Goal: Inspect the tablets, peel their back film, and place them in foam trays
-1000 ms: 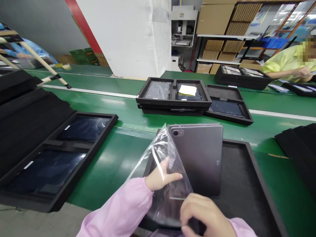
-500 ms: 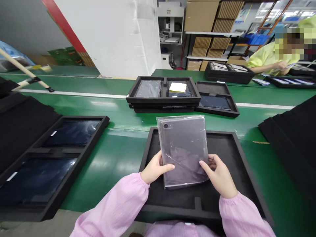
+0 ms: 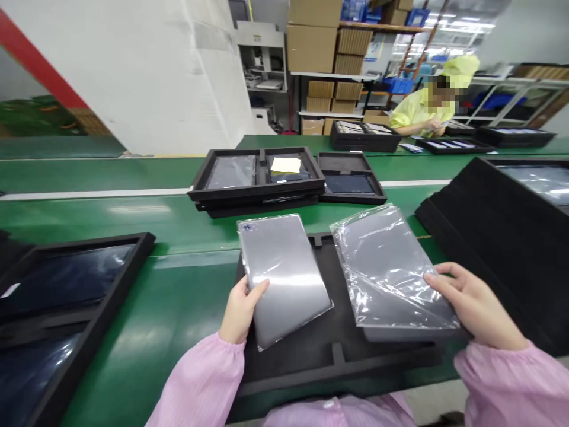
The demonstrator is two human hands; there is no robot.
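My left hand [image 3: 242,308] is closed on the left edge of a grey tablet [image 3: 284,273], thumb on its back. The tablet is tilted, its camera at the upper left, with a clear film around it. On the right, my right hand [image 3: 473,302] pinches the right edge of a second flat grey tablet [image 3: 386,267] in a loose, wrinkled clear plastic bag. A grey edge shows below the bag's lower border. Both are held apart over a black foam tray [image 3: 288,370], whose recess they partly cover.
Black trays with dark tablets [image 3: 89,281] lie at left. Stacked trays [image 3: 262,193] with bagged tablets and a yellow paper [image 3: 285,165] stand ahead, another tray [image 3: 353,184] beside them. Black trays [image 3: 493,237] lean at right. A person in yellow [image 3: 422,112] works across the green belt.
The stack held between both hands has been parted: one tablet went left with my left hand, the bagged one right with my right hand. The view has turned right.
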